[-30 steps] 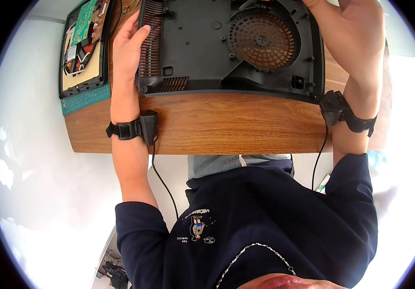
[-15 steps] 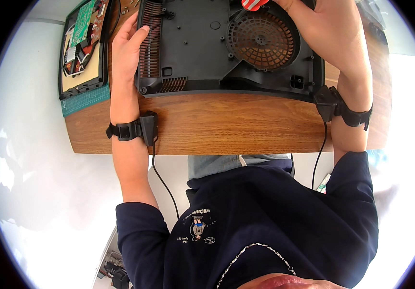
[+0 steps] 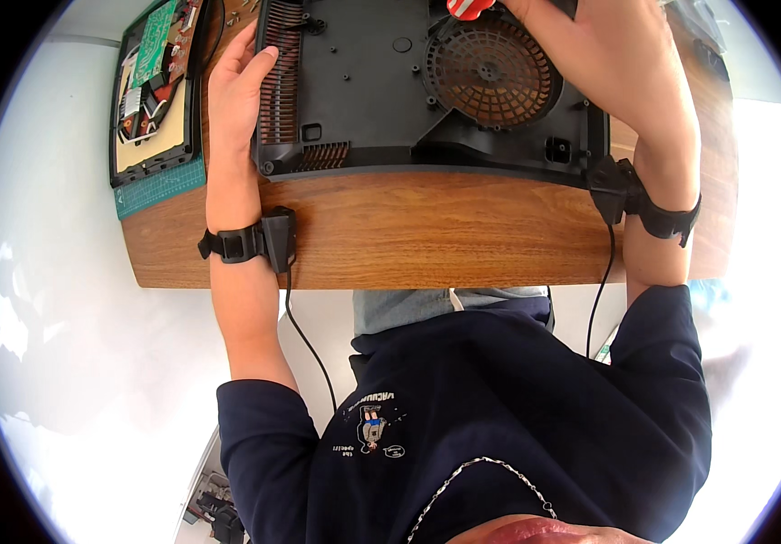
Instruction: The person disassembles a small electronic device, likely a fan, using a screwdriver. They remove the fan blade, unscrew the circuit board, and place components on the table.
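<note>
A black plastic housing (image 3: 363, 91) lies on the wooden table, its inner side up, with a round fan grille (image 3: 490, 72) on its right and slotted vents along its left edge. My left hand (image 3: 244, 86) grips that left edge, thumb over the vents. At the top edge of the view my right hand (image 3: 590, 45) is closed on a screwdriver with a red and white handle (image 3: 470, 7), above the far side of the grille. The screwdriver's tip and most of my right fingers are out of sight.
To the left, a dark frame (image 3: 118, 168) holding a green circuit board (image 3: 155, 45) and wiring rests on a green cutting mat (image 3: 162, 189). Small screws (image 3: 234, 16) lie near the far left. The wooden table's front edge (image 3: 427, 283) runs close to my body. Cables hang from both wrist straps.
My right hand and the screwdriver have shifted slightly left and away. The housing has slid a little the same way, with my left hand still on its edge.
</note>
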The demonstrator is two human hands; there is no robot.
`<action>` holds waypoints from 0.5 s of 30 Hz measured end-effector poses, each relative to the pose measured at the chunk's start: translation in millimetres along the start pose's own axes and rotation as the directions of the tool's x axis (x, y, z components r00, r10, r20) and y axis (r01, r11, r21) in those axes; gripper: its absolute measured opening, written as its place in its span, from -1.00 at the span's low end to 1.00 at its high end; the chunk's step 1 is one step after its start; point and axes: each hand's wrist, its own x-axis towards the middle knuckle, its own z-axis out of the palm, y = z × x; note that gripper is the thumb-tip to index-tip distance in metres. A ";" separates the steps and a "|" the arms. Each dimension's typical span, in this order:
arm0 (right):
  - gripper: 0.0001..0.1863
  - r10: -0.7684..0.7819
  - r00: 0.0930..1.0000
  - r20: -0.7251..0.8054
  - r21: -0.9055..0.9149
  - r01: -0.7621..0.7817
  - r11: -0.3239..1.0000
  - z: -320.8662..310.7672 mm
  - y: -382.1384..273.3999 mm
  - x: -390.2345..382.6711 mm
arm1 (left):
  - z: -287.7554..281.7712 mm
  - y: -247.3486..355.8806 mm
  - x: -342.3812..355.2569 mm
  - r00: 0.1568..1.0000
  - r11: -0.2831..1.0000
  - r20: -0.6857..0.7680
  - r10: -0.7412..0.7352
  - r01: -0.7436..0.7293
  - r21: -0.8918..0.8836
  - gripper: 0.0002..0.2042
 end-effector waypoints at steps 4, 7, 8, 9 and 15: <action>-0.46 0.037 0.999 -0.036 0.002 -0.036 0.999 -2.6 -5.0 1.2 | 0.6 0.1 -1.1 1.000 1.000 -0.003 -0.009 0.009 0.001 -0.55; -0.48 0.215 0.976 -0.025 -0.171 -0.216 0.961 -6.8 -25.1 5.9 | 0.3 1.2 -2.8 1.000 1.000 -0.010 -0.023 0.023 0.017 -0.55; -0.48 0.246 0.969 -0.040 -0.218 -0.248 0.944 -7.0 -25.6 5.6 | 0.6 1.5 -2.1 1.000 1.000 -0.012 -0.021 0.021 0.023 -0.55; -0.49 0.210 0.975 -0.073 -0.229 -0.221 0.948 -2.1 -14.3 0.5 | 0.7 1.4 -1.7 1.000 0.999 -0.014 -0.019 0.019 0.028 -0.55; -0.55 0.306 0.950 0.058 0.131 -0.311 0.941 -20.0 -28.8 9.3 | 1.9 2.4 -0.8 1.000 1.000 0.013 -0.025 0.026 -0.010 -0.56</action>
